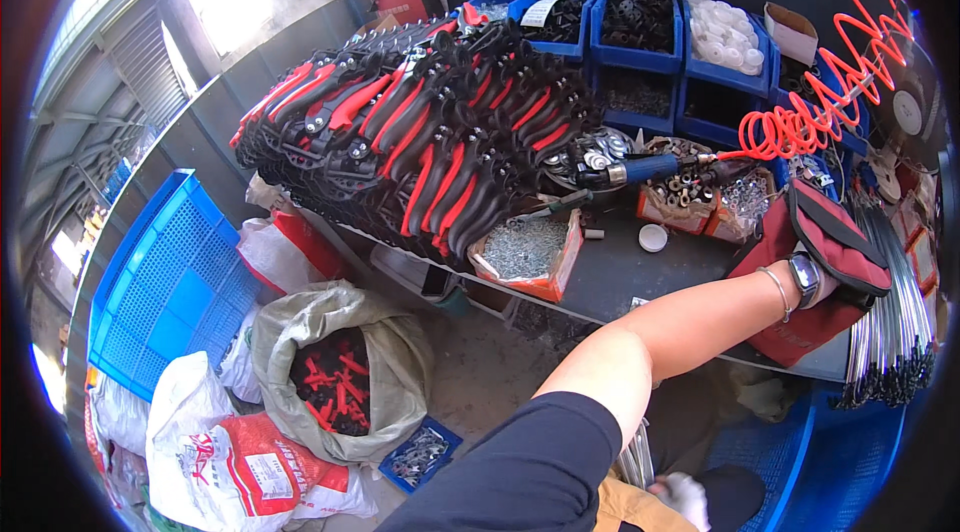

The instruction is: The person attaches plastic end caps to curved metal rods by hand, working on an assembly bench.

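Up against the red bag (842,244) on the tabletop (615,277), the left hand (826,288) was mostly hidden; I couldn't tell its grip. Long silver rods (890,327) ran downward just right of the bag. The right hand (686,502), grip unclear, was well below it.

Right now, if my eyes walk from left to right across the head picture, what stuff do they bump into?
Blue basket → open sack → orange-red box of tiny silver bits → round white lid → red bag → metal rods at the far right.
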`<control>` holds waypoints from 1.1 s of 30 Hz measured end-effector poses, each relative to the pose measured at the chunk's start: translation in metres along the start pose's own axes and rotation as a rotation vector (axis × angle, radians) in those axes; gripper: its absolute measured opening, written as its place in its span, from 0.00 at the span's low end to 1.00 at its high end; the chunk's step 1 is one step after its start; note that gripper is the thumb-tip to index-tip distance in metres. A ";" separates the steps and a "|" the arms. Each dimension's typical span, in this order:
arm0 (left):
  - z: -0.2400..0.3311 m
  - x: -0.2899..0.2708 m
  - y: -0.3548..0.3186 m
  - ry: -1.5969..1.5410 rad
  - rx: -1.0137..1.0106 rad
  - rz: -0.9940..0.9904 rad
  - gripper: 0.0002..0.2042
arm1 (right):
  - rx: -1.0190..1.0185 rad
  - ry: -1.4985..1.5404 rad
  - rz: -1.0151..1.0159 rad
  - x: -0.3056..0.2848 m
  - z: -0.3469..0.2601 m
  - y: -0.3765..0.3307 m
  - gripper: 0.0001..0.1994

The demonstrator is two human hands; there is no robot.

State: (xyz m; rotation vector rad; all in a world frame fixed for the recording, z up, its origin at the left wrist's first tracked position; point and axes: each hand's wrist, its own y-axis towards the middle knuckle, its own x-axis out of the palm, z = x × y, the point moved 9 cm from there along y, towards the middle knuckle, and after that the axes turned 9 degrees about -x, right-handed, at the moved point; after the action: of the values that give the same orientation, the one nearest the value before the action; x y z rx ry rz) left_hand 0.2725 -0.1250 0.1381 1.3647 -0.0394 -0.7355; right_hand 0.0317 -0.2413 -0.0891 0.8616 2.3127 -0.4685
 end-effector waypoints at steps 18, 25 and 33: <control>-0.010 -0.190 -0.055 -0.476 -0.187 -0.184 0.15 | 0.115 0.161 0.248 -0.033 -0.013 -0.010 0.06; -0.096 -0.191 -0.178 -0.901 -1.194 0.061 0.21 | -0.003 0.282 0.264 -0.083 -0.066 0.082 0.14; -0.094 -0.203 -0.191 -0.646 -1.108 -0.054 0.16 | 0.140 0.348 0.207 -0.061 -0.052 0.088 0.15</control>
State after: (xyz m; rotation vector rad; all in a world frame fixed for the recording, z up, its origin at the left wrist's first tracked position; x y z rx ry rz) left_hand 0.0686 0.0535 0.0230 0.0513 -0.0887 -0.9988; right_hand 0.1064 -0.1791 -0.0196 1.3261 2.4833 -0.4195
